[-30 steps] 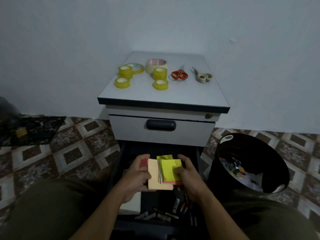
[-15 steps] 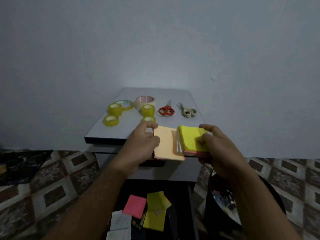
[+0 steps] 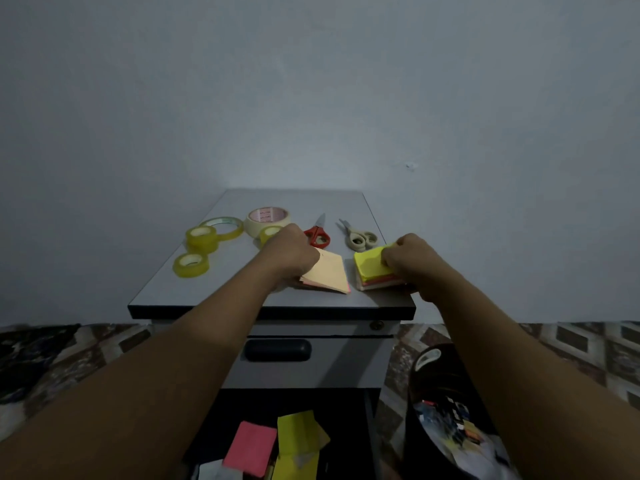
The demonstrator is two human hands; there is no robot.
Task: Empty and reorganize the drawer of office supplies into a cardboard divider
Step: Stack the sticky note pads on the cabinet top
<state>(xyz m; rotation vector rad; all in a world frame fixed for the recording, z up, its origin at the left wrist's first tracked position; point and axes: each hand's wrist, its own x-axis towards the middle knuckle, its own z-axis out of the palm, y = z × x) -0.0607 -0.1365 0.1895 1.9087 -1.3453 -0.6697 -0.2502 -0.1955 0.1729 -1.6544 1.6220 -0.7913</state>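
Note:
On the grey cabinet top (image 3: 221, 285), my left hand (image 3: 289, 252) grips a peach pad of sticky notes (image 3: 329, 273) that lies flat near the front edge. Just right of it, my right hand (image 3: 412, 259) holds a stack of sticky notes with a yellow top (image 3: 370, 270) at the front right corner. Below, the open bottom drawer (image 3: 214, 431) shows a pink pad (image 3: 251, 448) and yellow pads (image 3: 299, 445). No cardboard divider is in view.
Several yellow tape rolls (image 3: 201, 239) and a cream tape roll (image 3: 267, 220) sit on the cabinet's back left. Red scissors (image 3: 317, 233) and grey scissors (image 3: 360, 237) lie behind the pads. A black bin (image 3: 440, 379) with scraps stands on the patterned floor at the right.
Both hands lifted the sticky note pads out of the drawer and up to the cabinet top, then spread them apart, peach pad left and yellow-topped stack right.

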